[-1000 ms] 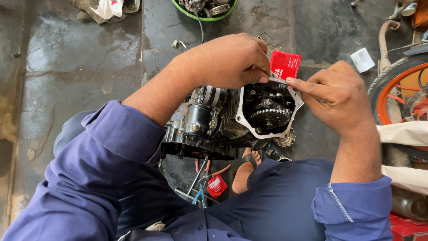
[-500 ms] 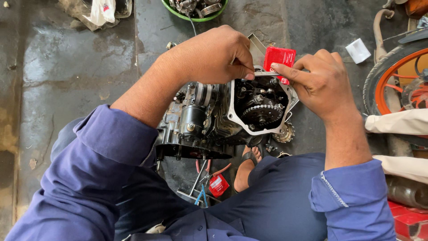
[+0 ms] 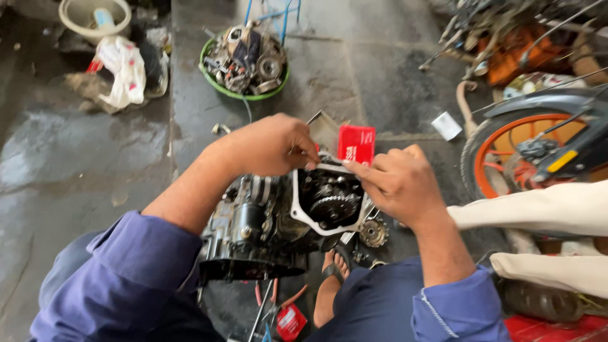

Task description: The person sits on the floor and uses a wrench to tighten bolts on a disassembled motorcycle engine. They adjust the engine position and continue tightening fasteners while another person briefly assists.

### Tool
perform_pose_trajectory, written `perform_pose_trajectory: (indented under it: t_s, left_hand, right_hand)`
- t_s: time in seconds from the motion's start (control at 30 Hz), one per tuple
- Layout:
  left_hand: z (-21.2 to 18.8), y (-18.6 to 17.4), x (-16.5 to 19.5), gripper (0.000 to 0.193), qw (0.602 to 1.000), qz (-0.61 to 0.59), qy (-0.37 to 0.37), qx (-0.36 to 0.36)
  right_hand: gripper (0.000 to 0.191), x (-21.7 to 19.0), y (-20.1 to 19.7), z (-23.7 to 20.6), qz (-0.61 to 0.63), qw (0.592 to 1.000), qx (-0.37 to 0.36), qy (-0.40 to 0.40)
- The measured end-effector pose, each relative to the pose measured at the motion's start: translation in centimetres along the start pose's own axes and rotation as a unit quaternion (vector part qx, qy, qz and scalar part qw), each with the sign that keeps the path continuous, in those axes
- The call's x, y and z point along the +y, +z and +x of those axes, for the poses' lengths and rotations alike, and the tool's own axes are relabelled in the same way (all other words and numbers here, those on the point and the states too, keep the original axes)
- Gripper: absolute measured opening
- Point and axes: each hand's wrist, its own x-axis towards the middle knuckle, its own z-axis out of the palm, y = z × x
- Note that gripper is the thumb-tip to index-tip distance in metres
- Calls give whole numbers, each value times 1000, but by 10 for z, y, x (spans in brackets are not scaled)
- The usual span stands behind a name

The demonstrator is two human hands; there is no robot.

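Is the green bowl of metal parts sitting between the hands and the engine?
No, the green bowl sits on the floor well beyond both hands, which are at the engine.

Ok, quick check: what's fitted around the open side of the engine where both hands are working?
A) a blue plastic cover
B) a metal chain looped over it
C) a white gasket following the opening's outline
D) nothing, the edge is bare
C: a white gasket rims the open engine case, and the left hand and right hand pinch its top edge.
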Motion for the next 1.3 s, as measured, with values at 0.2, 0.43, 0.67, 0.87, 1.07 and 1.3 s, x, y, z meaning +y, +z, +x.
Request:
perform_pose_trajectory:
  t_s: [0.2,0.43,0.67,0.87,1.07,1.3]
  left_hand:
    - [0,1,10,11,999,-1,-32,-8]
    - [-4,4,11,12,999,21,-37,17]
    - [-5,-1,19,9,998,21,-11,57]
    - [-9,-6,20,9,998,59,-16,20]
    - [-4,-11,24,8,993,111,-31,-25]
    - [-1,-3,13,12,996,88,-21,3]
  right_hand:
    - [38,4,-1,2,72,997,29,-3]
    - [43,0,-2,-2,49,998,27,-11]
    - [39,-7,-13,4,51,998,15,12]
    - [40,-48,-34,4,-12,994,-51,94]
    - [43,-80,-45,7,-34,985,-83,146]
    - [35,-51,-43,19,18,992,-71,103]
